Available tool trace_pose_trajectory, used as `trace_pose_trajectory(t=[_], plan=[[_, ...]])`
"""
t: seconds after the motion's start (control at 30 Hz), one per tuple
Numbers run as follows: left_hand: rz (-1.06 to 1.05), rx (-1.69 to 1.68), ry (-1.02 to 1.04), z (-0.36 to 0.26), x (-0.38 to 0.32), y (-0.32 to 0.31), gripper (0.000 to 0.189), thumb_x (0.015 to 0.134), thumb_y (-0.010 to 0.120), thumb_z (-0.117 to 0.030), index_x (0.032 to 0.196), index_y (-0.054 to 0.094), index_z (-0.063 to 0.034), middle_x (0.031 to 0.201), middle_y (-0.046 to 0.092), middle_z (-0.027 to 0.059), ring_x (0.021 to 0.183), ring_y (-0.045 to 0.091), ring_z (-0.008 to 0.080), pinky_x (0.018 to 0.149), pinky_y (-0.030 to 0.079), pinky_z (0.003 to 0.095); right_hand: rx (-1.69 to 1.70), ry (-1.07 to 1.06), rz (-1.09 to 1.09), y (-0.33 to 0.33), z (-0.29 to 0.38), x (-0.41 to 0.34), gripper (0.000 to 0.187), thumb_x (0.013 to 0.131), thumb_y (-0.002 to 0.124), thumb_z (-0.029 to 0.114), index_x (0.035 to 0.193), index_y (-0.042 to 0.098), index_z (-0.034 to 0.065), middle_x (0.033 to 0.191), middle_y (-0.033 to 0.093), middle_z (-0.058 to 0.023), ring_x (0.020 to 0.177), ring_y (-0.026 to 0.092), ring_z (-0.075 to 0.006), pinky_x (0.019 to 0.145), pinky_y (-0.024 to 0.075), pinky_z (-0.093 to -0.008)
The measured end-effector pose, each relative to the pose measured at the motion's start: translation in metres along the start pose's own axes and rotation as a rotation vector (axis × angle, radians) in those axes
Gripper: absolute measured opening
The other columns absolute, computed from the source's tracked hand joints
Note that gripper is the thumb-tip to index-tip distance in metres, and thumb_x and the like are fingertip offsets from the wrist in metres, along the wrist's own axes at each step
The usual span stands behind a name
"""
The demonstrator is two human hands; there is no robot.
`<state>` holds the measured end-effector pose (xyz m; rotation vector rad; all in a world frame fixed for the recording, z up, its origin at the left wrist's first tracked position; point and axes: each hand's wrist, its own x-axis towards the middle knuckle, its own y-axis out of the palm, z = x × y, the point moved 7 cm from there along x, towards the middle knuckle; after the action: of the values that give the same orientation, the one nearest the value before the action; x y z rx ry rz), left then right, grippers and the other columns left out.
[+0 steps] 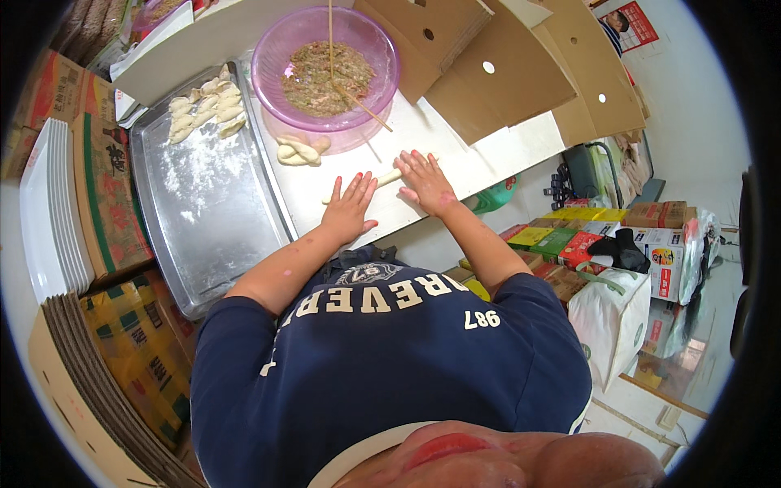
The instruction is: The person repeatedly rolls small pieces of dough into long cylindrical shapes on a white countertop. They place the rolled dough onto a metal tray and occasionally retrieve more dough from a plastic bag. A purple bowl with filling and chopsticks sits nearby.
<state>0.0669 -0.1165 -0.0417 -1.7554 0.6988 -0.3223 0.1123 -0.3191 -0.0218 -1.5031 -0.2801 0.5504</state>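
Both my hands rest palm down on a thin rope of pale dough (pixel 389 177) lying on the white table (pixel 518 146). My left hand (pixel 349 210) covers the rope near its left end, fingers spread and thumb out to the side. Toward the other end, my right hand (pixel 425 183) lies flat with its fingers slightly apart. Just beyond my left hand sits a folded lump of dough (pixel 299 152). Behind that stands a translucent purple plastic basin (pixel 263 79) of minced filling (pixel 317 67), with a chopstick (pixel 366 110) reaching over its near rim.
Left of my hands lies a metal baking tray (pixel 226 244), dusted with flour and holding several shaped dough pieces (pixel 207 110). Cardboard flaps (pixel 500 73) rise at the back right. Stacked white trays (pixel 58 213) are at far left; boxes (pixel 552 241) and a white bag (pixel 610 323) are to the right.
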Motion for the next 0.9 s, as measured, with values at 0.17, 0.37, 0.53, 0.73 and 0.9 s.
trace_pose_trajectory(t=[0.17, 0.37, 0.53, 0.73, 0.9], plan=[[-0.065, -0.008, -0.148, 0.023, 0.028, -0.014, 0.105, 0.097, 0.068, -0.058, 0.173, 0.016, -0.0069, 0.180, 0.017, 0.0141, 0.167, 0.016, 0.0308, 0.132, 0.005, 0.0641, 0.076, 0.176, -0.106, -0.007, -0.032, 0.069, 0.065, 0.110, 0.050, 0.049, 0.166, 0.041, 0.0169, 0.174, 0.035, -0.0140, 0.164, 0.026, -0.0323, 0.134, 0.0173, -0.0512], [0.078, -0.022, 0.060, 0.003, 0.005, -0.003, 0.105, 0.098, 0.063, -0.063, 0.173, 0.015, -0.0061, 0.180, 0.017, 0.0167, 0.166, 0.018, 0.0337, 0.131, 0.010, 0.0663, 0.141, 0.126, -0.122, -0.001, -0.030, 0.035, 0.072, 0.105, 0.061, 0.044, 0.165, 0.039, 0.0095, 0.172, 0.037, -0.0160, 0.163, 0.026, -0.0355, 0.134, 0.0182, -0.0512], [0.083, -0.001, 0.088, -0.003, -0.012, 0.007, 0.109, 0.097, 0.061, -0.069, 0.174, 0.013, -0.0086, 0.182, 0.013, 0.0131, 0.167, 0.018, 0.0300, 0.132, 0.009, 0.0642, 0.128, 0.101, 0.004, 0.014, -0.019, -0.025, 0.083, 0.100, 0.069, 0.041, 0.166, 0.034, 0.0062, 0.174, 0.032, -0.0168, 0.164, 0.024, -0.0352, 0.134, 0.0171, -0.0523], [0.027, 0.016, -0.051, 0.021, 0.022, -0.005, 0.107, 0.098, 0.061, -0.067, 0.174, 0.014, -0.0085, 0.181, 0.015, 0.0129, 0.167, 0.017, 0.0285, 0.132, 0.003, 0.0653, 0.056, 0.129, -0.113, 0.008, -0.035, 0.030, 0.076, 0.104, 0.063, 0.043, 0.166, 0.036, 0.0077, 0.174, 0.034, -0.0141, 0.163, 0.025, -0.0335, 0.134, 0.0170, -0.0529], [0.029, -0.035, -0.155, 0.032, 0.039, -0.015, 0.104, 0.101, 0.059, -0.064, 0.173, 0.013, -0.0058, 0.181, 0.014, 0.0149, 0.168, 0.013, 0.0296, 0.132, 0.003, 0.0645, -0.134, 0.183, -0.216, -0.014, -0.031, 0.092, 0.068, 0.111, 0.048, 0.048, 0.166, 0.039, 0.0092, 0.172, 0.039, -0.0129, 0.163, 0.028, -0.0321, 0.133, 0.0182, -0.0523]])
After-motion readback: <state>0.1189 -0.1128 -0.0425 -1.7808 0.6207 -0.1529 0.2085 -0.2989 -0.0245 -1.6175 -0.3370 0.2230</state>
